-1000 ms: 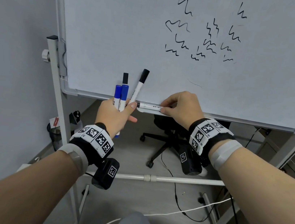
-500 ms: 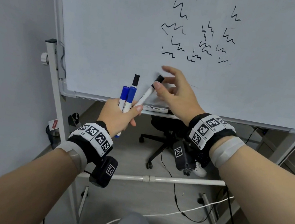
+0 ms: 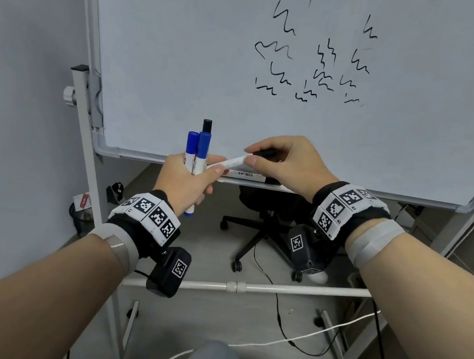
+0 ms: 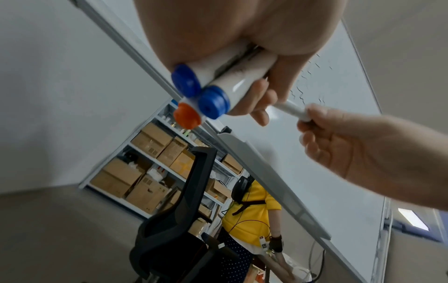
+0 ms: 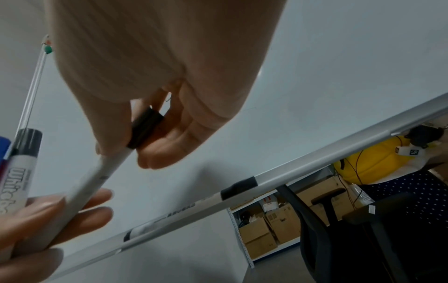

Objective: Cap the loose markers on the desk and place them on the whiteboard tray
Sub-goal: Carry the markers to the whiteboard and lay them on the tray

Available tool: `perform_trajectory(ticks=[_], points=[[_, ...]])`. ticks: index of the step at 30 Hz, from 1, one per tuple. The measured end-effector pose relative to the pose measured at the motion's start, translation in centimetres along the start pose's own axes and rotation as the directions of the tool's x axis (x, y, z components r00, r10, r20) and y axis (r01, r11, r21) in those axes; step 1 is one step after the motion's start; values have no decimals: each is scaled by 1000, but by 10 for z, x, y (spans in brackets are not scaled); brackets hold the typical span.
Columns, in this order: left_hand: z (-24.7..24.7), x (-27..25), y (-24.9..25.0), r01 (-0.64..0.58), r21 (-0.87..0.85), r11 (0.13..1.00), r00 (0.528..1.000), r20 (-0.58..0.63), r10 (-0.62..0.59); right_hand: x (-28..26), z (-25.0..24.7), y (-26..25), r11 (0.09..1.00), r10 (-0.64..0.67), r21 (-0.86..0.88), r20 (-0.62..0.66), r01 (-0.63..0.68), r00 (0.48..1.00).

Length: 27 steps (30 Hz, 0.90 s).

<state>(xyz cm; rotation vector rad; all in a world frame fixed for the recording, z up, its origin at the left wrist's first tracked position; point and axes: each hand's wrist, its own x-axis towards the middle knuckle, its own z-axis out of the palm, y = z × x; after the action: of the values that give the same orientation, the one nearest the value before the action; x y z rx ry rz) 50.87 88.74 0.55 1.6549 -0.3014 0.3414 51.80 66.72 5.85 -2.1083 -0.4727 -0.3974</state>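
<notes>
My left hand (image 3: 196, 178) grips a bundle of capped markers upright: two blue-capped ones (image 3: 197, 146) and a black-capped one (image 3: 207, 125). From below, the left wrist view shows their ends, two blue (image 4: 213, 102) and one orange (image 4: 186, 114). A thin white marker (image 3: 232, 162) with a black cap (image 5: 145, 130) slants right from the left hand's thumb and fingers. My right hand (image 3: 250, 154) pinches its cap end. Another black-capped marker (image 3: 247, 175) lies flat on the whiteboard tray (image 3: 286, 190), just below both hands.
The whiteboard (image 3: 189, 35) carries black scribbles and stands on a grey frame with a white crossbar (image 3: 245, 287). A black office chair (image 3: 263, 222) is behind it, with cables on the floor. A person in yellow (image 4: 249, 212) and shelves of boxes (image 4: 145, 172) are beyond.
My right hand left a marker on the tray, rose to the thin black-capped marker in my left hand and now pinches its cap end. That marker has tilted over to the right.
</notes>
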Motion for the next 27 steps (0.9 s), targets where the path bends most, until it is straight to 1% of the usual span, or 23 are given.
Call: perform_trajectory(ticks=[3,6,8,10,15,19,24,27], points=[[-1,2,0,14,-21,1000,999,-33,-15,-1,-3,4,993,-17,-115,37,21,999],[-3,6,-3,18,-25,1000,994,-108,-21,-3,-3,13,982,-29,-186,-31,23,999],[-3,8,-6,19,7,1000,986,-168,-17,-3,-4,21,980,-30,-197,-81,13,996],[-3,10,-9,25,39,999,980,-197,-17,-5,-5,27,975,-22,-220,-103,-1,994],[1,12,-20,42,115,992,977,-212,-16,-7,-4,39,949,-2,-312,-131,-39,991],[3,14,-25,73,156,985,975,-221,-37,-8,-2,47,944,7,-327,-117,-45,993],[4,15,-26,82,179,980,975,-217,-42,-11,-3,50,929,36,-362,-117,-77,992],[5,15,-27,87,179,980,975,-217,-46,-11,-2,53,940,43,-332,-110,-78,993]])
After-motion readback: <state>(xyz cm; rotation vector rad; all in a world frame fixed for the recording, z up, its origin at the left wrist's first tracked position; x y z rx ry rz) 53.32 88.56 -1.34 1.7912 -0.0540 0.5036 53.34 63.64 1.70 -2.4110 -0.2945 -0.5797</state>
